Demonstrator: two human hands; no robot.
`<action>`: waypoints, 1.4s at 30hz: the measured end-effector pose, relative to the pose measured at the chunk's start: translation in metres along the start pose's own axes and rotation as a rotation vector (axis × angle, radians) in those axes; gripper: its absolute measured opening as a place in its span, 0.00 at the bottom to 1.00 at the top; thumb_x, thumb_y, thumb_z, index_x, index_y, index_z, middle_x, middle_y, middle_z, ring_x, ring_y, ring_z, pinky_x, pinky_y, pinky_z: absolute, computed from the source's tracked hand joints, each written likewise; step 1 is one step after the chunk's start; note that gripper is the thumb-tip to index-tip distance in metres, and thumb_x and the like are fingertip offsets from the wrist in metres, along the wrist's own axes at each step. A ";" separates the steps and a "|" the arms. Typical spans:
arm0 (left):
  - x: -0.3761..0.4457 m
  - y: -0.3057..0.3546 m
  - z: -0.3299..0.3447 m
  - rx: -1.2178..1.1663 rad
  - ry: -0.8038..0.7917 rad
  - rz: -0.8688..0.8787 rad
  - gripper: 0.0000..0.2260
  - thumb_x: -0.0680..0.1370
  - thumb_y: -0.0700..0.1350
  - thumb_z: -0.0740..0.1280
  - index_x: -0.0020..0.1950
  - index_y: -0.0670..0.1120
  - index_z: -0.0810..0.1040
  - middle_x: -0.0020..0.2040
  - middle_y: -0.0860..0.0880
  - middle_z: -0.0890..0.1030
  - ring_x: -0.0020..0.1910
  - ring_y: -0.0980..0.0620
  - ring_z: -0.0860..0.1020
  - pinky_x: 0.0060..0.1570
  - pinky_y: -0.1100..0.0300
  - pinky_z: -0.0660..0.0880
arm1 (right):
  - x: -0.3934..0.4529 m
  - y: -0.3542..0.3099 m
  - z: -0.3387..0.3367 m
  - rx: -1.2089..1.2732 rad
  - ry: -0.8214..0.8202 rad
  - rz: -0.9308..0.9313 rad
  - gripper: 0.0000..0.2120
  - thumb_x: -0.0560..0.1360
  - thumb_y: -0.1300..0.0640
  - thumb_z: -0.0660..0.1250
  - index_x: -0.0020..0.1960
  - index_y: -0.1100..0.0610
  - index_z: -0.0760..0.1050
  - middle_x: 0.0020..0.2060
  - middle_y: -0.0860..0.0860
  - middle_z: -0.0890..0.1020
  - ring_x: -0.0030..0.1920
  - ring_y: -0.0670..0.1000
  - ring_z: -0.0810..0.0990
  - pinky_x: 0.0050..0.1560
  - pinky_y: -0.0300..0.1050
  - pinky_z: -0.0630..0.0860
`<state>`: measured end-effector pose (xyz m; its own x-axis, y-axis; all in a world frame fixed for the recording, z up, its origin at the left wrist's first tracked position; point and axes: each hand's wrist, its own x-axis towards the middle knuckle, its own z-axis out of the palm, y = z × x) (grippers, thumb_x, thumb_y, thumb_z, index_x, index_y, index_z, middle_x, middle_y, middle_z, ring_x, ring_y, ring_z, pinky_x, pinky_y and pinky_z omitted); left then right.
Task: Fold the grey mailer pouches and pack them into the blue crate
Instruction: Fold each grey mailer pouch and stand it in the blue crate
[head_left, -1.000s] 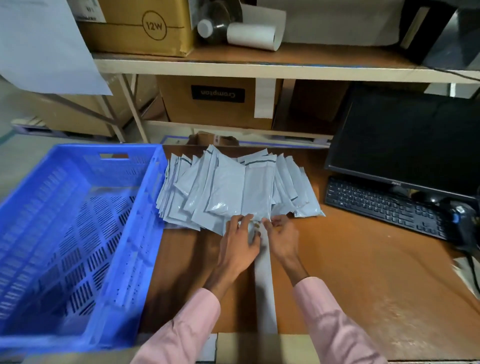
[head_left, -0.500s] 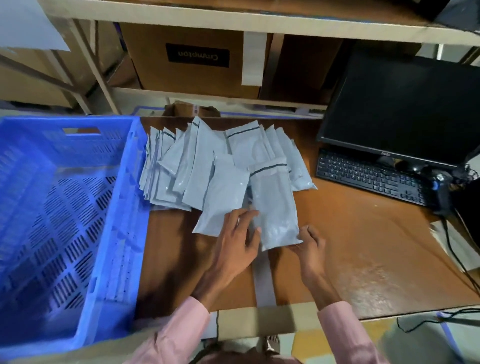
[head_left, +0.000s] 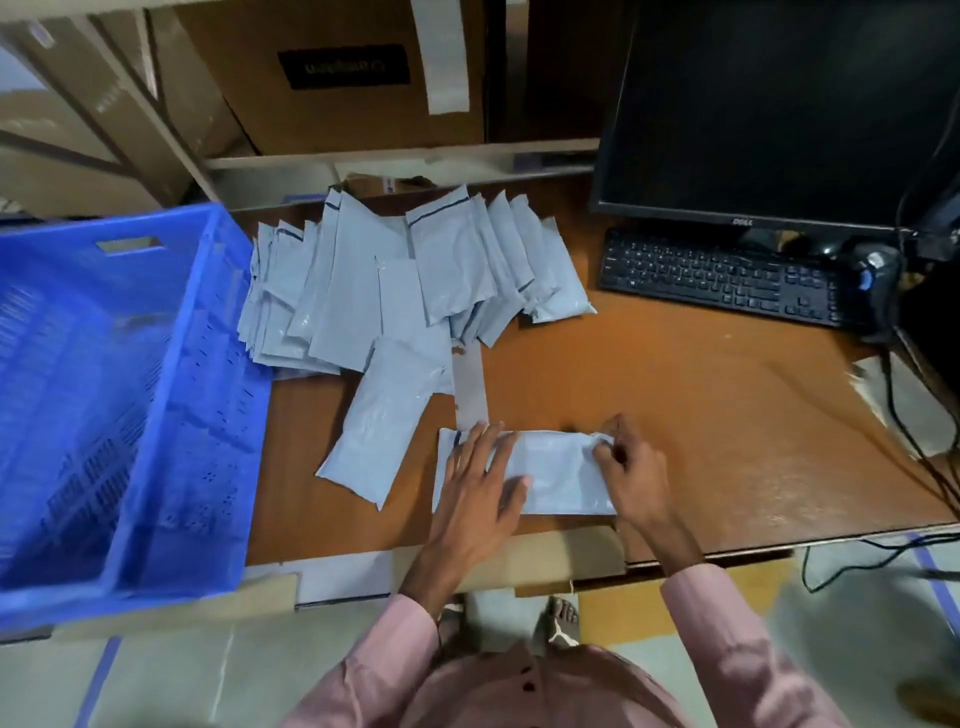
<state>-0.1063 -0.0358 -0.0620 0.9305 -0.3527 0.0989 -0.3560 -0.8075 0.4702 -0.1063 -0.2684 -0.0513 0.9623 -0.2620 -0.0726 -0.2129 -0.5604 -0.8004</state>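
Observation:
One grey mailer pouch (head_left: 558, 473) lies crosswise near the front edge of the brown desk (head_left: 701, 415). My left hand (head_left: 478, 499) rests flat on its left half with fingers spread. My right hand (head_left: 631, 467) pinches the pouch's right end between curled fingers and thumb. A second pouch (head_left: 387, 421) lies slanted just to the left. Behind them a fanned pile of several grey pouches (head_left: 415, 275) covers the back of the desk. The blue crate (head_left: 104, 389) stands at the left, and its slotted floor looks bare.
A black keyboard (head_left: 722, 275) and a dark monitor (head_left: 769, 104) occupy the right back of the desk, with a handheld scanner (head_left: 872, 280) and cables beside them. Cardboard boxes (head_left: 337, 73) sit on the shelf behind. A grey tape strip (head_left: 470, 384) runs along the desk.
One pouch has been pulled out of the pile toward the front edge and turned crosswise. Both hands came with it, and the camera has tilted further down.

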 end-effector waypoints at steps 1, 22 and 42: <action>-0.001 0.000 0.003 0.024 -0.033 -0.035 0.24 0.85 0.57 0.58 0.79 0.51 0.64 0.81 0.47 0.62 0.82 0.47 0.56 0.79 0.45 0.59 | 0.004 0.001 0.002 -0.028 -0.011 -0.040 0.04 0.80 0.59 0.66 0.54 0.53 0.74 0.40 0.53 0.81 0.36 0.53 0.77 0.35 0.38 0.69; 0.009 -0.021 0.025 0.265 -0.054 -0.008 0.27 0.88 0.55 0.52 0.85 0.48 0.54 0.85 0.52 0.54 0.84 0.53 0.47 0.81 0.42 0.50 | -0.016 0.009 0.051 -0.478 -0.128 -0.392 0.25 0.87 0.49 0.52 0.82 0.55 0.60 0.82 0.51 0.62 0.83 0.49 0.51 0.81 0.57 0.54; 0.017 -0.022 0.023 0.202 -0.101 -0.033 0.26 0.88 0.55 0.51 0.85 0.49 0.53 0.85 0.53 0.54 0.84 0.53 0.48 0.81 0.42 0.51 | -0.007 0.009 0.054 -0.477 -0.190 -0.337 0.27 0.87 0.47 0.51 0.84 0.50 0.53 0.83 0.46 0.56 0.84 0.49 0.49 0.81 0.61 0.54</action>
<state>-0.0846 -0.0353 -0.0905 0.9322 -0.3619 -0.0064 -0.3451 -0.8942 0.2852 -0.1060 -0.2292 -0.0905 0.9938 0.1109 -0.0021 0.0983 -0.8896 -0.4460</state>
